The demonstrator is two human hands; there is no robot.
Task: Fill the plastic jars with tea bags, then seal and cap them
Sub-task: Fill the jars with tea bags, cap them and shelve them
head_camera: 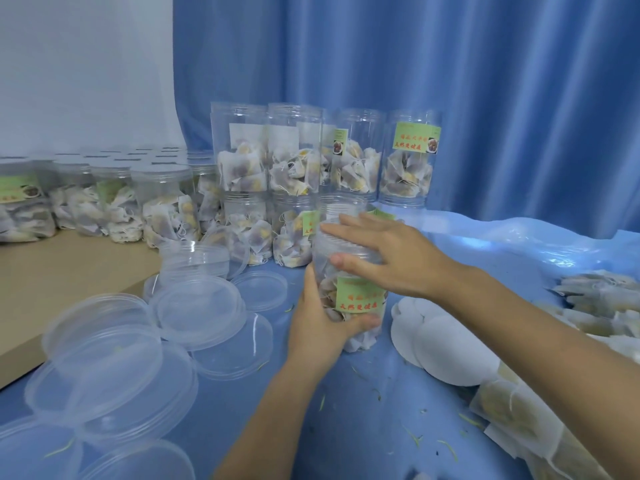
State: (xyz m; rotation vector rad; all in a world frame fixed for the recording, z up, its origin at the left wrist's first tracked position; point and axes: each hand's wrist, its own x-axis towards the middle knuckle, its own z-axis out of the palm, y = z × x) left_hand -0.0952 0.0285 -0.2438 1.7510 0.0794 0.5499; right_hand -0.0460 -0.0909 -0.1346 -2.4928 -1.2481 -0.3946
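Observation:
A clear plastic jar (349, 292) with a green label and tea bags inside stands on the blue sheet at centre. My left hand (320, 323) grips its lower body from the left. My right hand (384, 251) lies over the jar's top, fingers stretched across the clear cap (332, 242) and thumb against its side. Loose clear caps (197, 306) are scattered at the left. White round seal discs (440, 344) lie just right of the jar. Loose tea bags (519, 414) are heaped at the right.
Filled open jars (408, 161) are stacked in two tiers behind the held jar. Capped filled jars (162, 202) stand on a brown board (52, 282) at the left. A blue curtain (485, 98) hangs behind. Tea crumbs dot the blue sheet (363, 410).

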